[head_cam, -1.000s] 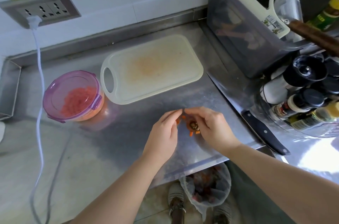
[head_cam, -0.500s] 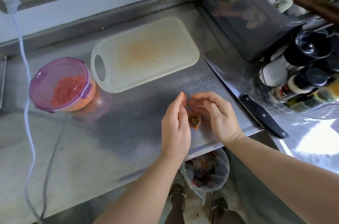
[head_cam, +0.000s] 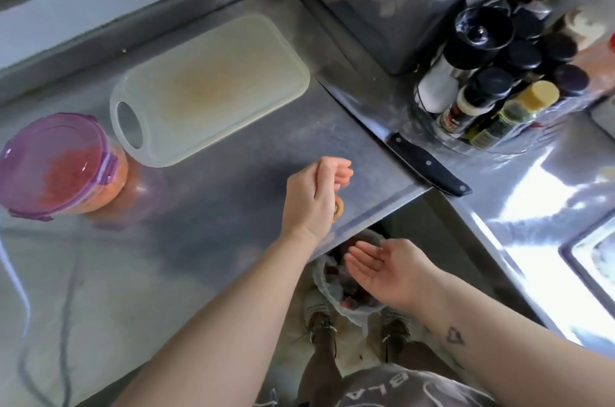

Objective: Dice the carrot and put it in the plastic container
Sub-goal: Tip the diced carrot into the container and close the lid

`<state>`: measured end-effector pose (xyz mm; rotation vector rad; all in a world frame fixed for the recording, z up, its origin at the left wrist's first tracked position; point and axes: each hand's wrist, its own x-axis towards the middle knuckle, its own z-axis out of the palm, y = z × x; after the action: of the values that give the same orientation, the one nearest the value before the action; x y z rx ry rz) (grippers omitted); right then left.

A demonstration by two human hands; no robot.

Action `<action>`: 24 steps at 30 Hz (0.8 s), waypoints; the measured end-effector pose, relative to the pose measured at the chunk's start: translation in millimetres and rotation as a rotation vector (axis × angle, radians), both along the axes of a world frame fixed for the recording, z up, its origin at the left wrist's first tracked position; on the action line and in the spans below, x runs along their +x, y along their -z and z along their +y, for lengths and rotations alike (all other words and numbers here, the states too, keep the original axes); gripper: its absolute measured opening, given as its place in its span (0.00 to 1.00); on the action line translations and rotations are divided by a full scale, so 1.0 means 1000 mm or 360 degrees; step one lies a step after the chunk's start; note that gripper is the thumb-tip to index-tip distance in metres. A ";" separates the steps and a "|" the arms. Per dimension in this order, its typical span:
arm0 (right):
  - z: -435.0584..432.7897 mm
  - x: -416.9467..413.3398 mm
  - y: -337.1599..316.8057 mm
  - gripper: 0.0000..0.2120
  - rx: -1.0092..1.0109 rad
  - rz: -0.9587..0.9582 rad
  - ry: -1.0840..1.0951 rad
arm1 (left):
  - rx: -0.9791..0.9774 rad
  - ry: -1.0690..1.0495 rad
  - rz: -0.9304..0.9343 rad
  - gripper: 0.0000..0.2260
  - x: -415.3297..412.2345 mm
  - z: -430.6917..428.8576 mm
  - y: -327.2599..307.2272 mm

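Carrot stub (head_cam: 338, 209) sits against left hand (head_cam: 312, 197), palm side, toward counter (head_cam: 216, 207) edge. Fingers loosely cupped, gripping nothing. Right hand (head_cam: 382, 268) flat, palm-up, below that edge.

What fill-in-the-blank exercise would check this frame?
1. The container has a ____ lid.
2. The knife has a ____ handle.
3. The right hand is held with fingers straight and palm facing ____.
4. The carrot stub lies beside the left hand on the ____.

Missing words: purple; black; up; counter.
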<state>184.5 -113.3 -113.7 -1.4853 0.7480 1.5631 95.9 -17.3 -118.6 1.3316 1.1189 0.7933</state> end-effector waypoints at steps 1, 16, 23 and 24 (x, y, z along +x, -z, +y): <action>0.006 -0.001 0.004 0.18 0.0001 0.0021 -0.0065 | -0.0005 0.0032 0.0007 0.16 0.002 -0.002 0.000; 0.016 0.018 0.021 0.20 0.0186 0.0243 -0.0649 | 0.0270 0.0032 0.0163 0.19 -0.009 -0.016 0.014; 0.015 0.025 0.025 0.17 0.0268 0.0259 -0.0742 | 0.0419 0.0177 0.0190 0.23 0.020 -0.036 0.015; 0.014 0.027 0.028 0.18 0.0282 0.0251 -0.0736 | 0.0417 0.0215 0.0178 0.23 0.022 -0.039 0.015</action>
<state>211.9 -99.0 -141.4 -1.4812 0.3487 2.0531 118.1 -56.7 -134.0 1.6703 1.0240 0.7928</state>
